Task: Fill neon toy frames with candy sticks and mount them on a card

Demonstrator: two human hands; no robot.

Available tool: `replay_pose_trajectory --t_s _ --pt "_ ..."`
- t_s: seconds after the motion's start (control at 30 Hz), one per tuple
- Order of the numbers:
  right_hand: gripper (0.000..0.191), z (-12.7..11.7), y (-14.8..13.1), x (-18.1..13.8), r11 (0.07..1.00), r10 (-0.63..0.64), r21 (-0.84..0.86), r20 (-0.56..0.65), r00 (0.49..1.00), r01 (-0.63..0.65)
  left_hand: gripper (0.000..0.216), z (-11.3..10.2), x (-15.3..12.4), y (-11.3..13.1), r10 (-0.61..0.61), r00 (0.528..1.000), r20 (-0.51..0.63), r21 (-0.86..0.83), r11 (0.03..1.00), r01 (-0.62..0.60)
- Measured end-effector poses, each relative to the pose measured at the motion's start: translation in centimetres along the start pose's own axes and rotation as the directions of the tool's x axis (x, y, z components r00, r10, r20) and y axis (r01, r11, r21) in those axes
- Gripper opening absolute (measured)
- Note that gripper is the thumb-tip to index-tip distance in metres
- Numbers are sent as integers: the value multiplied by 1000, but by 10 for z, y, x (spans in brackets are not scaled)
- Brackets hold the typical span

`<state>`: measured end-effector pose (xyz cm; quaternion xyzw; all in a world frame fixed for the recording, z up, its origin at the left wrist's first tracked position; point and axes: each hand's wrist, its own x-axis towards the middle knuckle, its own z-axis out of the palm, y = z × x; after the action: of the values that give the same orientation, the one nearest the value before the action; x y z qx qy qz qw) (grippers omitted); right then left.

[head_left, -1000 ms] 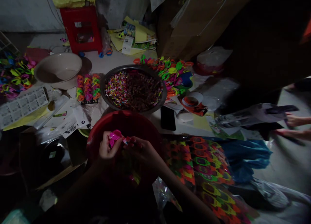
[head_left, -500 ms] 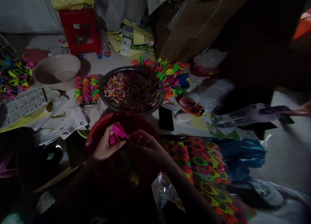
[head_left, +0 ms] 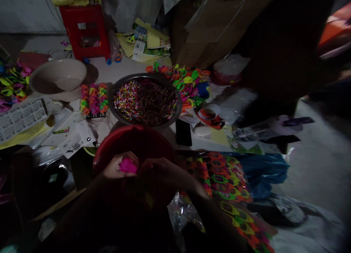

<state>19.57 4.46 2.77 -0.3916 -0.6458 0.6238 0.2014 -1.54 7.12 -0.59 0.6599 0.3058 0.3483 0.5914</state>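
Observation:
Over the red basin (head_left: 109, 142), my left hand (head_left: 116, 167) is closed round a bright pink plastic toy piece (head_left: 128, 166), which looks like part of a toy watch. My right hand (head_left: 159, 170) is beside it with fingers bent together. Its fingertips are close to the pink piece, and shadow hides whatever they hold. Dim yellowish shapes show deep in the basin below my hands. Just beyond the basin stands a wide metal bowl (head_left: 112, 110) full of small wrapped candies (head_left: 128, 99) and dark brown pieces.
Colourful plastic toys (head_left: 189, 79) lie heaped behind the bowl. A beige basin (head_left: 59, 77), a red stool (head_left: 85, 33) and bundled toys (head_left: 94, 99) are left. A black phone (head_left: 183, 133) lies right of the bowl. Bagged toy watches (head_left: 227, 176) rest at right, near a blue bag (head_left: 265, 172).
Both my hands have moved lower and nearer to me, over the red basin. The pink piece has turned in my left hand. At the right edge, a person's hand has left the purple-and-clear item.

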Motion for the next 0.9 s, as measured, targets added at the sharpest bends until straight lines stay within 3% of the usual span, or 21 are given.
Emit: replay_pose_trajectory --t_s 0.07,0.13,0.2,0.23,0.27,0.33,0.4,0.47,0.57,0.73,0.8,0.9 --pt "15 -3 7 5 999 -3 -37 -21 1000 2 33 3 0 -8 -117 990 -81 -91 990 110" --pt "16 -18 13 13 996 -41 -87 -91 995 33 38 5 -1 -17 -277 949 -151 -189 950 248" --pt "18 -51 16 23 982 -128 -175 -335 933 72 42 5 -6 -26 -414 886 -207 -216 903 371" --pt "19 -75 17 28 970 -183 -230 -497 848 74 44 4 -8 -30 -459 856 -239 -203 886 418" --pt "20 -101 17 32 958 -232 -286 -695 680 34 45 2 -10 -34 -483 833 -270 -184 875 448" --pt "20 -157 16 38 944 -284 -329 -823 492 -5 46 -1 -14 -39 -495 803 -331 -146 868 475" --pt "24 -201 18 42 911 -361 -392 -908 213 -130 45 -5 -14 -40 -465 789 -402 -109 880 463" --pt "23 -223 24 45 908 -366 -390 -917 160 -156 40 -7 -13 -34 -389 784 -484 -58 908 415" --pt "21 -217 42 50 898 -371 -403 -909 187 -178 30 -10 -12 -19 -268 797 -540 6 947 322" --pt "20 -199 59 55 904 -341 -383 -914 218 -192 32 -15 -13 -3 -246 868 -432 61 952 301" --pt "22 -213 51 58 902 -353 -388 -915 194 -190 35 -16 -13 -5 -255 885 -390 73 949 306" --pt "20 -252 26 62 889 -397 -412 -911 112 -197 39 -16 -11 -10 -256 878 -404 60 951 305"
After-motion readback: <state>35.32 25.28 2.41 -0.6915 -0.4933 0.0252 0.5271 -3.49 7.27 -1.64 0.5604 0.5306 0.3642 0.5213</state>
